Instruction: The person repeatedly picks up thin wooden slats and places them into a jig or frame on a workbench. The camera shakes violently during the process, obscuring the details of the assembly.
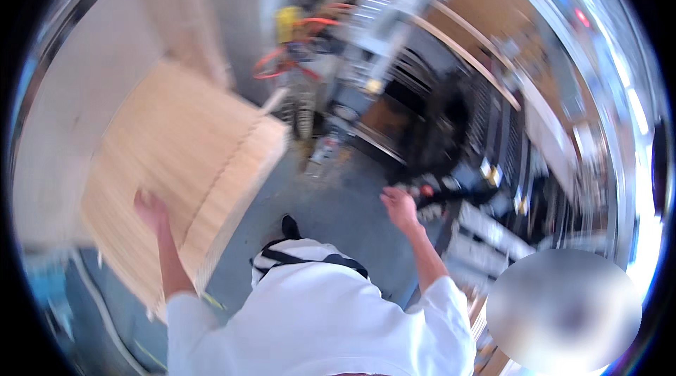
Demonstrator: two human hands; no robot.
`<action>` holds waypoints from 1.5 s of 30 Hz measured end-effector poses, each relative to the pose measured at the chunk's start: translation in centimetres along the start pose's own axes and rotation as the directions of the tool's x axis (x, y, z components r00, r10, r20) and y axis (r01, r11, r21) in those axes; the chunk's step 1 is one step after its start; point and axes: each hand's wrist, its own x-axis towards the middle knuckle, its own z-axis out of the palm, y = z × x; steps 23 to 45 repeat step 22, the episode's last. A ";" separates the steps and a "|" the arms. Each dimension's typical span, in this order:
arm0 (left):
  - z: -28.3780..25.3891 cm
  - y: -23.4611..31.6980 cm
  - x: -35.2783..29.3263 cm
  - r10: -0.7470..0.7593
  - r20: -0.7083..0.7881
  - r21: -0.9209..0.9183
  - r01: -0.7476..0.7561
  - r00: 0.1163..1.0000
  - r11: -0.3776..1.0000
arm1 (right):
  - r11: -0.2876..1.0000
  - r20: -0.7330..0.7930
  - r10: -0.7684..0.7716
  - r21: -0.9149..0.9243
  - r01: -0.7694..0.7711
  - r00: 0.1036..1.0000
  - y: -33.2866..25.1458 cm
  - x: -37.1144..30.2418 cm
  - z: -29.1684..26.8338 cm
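Observation:
A thick stack of pale wooden boards (176, 136) stands at the left, with a dark dotted line running along its top near the right edge. My left hand (151, 210) is over the near part of this stack. Blur hides its fingers and whether it touches the wood. Out to the right, my right hand (400, 205) hangs above the floor beside a dark machine (458, 108) with a small red part (427, 191). Its fingers look bent but are smeared, and no held object can be made out.
Grey floor (310, 210) lies between the stack and the machine. Orange cables or hoses (271, 66) and a yellow item (287, 22) are ahead. A pale hose (105, 305) runs along the floor at lower left. Light-coloured stacked pieces (486, 235) stand at the right.

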 end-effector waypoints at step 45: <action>5.1 40.3 -42.7 0.694 0.662 -0.728 -0.023 -0.284 0.685 | 0.436 -0.875 0.461 0.080 -0.896 0.146 11.5 -54.3 -9.9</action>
